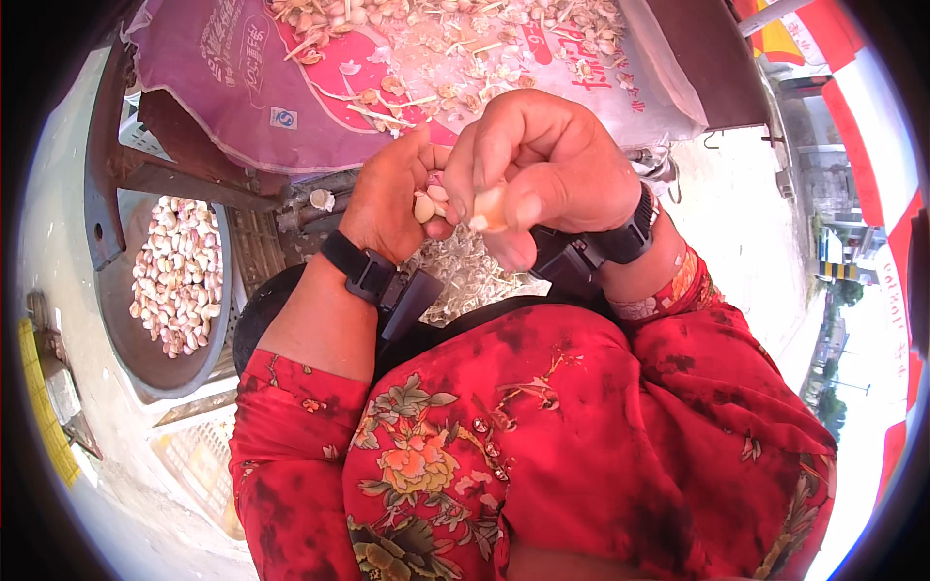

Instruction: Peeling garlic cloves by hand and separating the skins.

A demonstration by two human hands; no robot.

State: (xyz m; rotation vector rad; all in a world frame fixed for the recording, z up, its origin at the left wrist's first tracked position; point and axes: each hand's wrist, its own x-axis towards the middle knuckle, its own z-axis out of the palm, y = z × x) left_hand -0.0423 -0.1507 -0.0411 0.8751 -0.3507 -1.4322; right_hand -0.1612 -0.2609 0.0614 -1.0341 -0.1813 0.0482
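Note:
Several garlic cloves point(425, 207) rest in the curled fingers of my left hand point(385, 192), some pale and one pinkish. Just beside them, my right hand point(563, 156) pinches a single garlic clove point(490, 207) between thumb and fingers. The two hands are close together, perhaps touching, over my lap. Loose garlic skins point(465, 265) lie in a heap below, partly hidden by my forearms. Beyond the hands, a printed plastic sheet point(203, 116) covers a table and bears dry garlic stems and root ends point(450, 43).
To the left, a round dark basin point(120, 305) holds many garlic cloves point(178, 276). A rusty metal frame bar point(196, 181) crosses near it. Lower left is a pale plastic crate point(200, 457). Red-and-white fabric point(854, 145) hangs at the far right. Both wrists wear black strapped devices.

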